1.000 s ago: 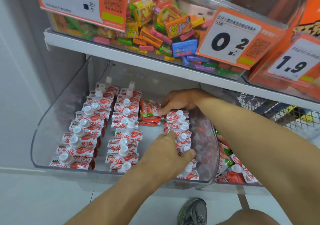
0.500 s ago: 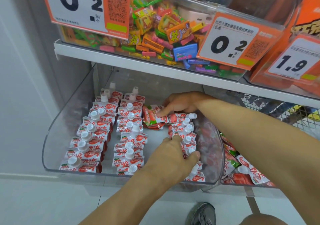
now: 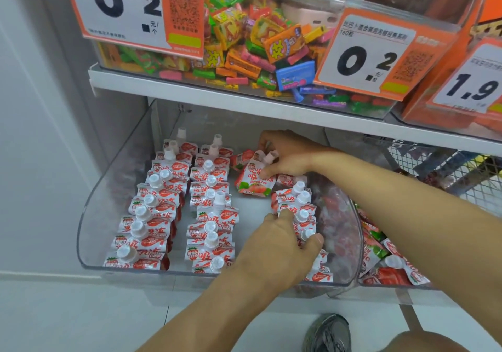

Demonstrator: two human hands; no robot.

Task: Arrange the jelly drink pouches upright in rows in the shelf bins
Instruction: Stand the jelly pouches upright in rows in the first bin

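Clear shelf bin [image 3: 89,224]: two full rows of upright jelly pouches [image 3: 163,210] at left. Right hand [image 3: 288,156] pinches raised pouch [image 3: 254,179] near bin's back. Left hand [image 3: 282,243], fingers curled, grips right-row pouches [image 3: 301,202].

One camera sits on my head, looking forward and steeply down from close above the clear shelf bin [image 3: 89,232]. Its wide angle takes in the candy shelf [image 3: 190,91] overhead and my shoe [image 3: 327,332] on the floor below.
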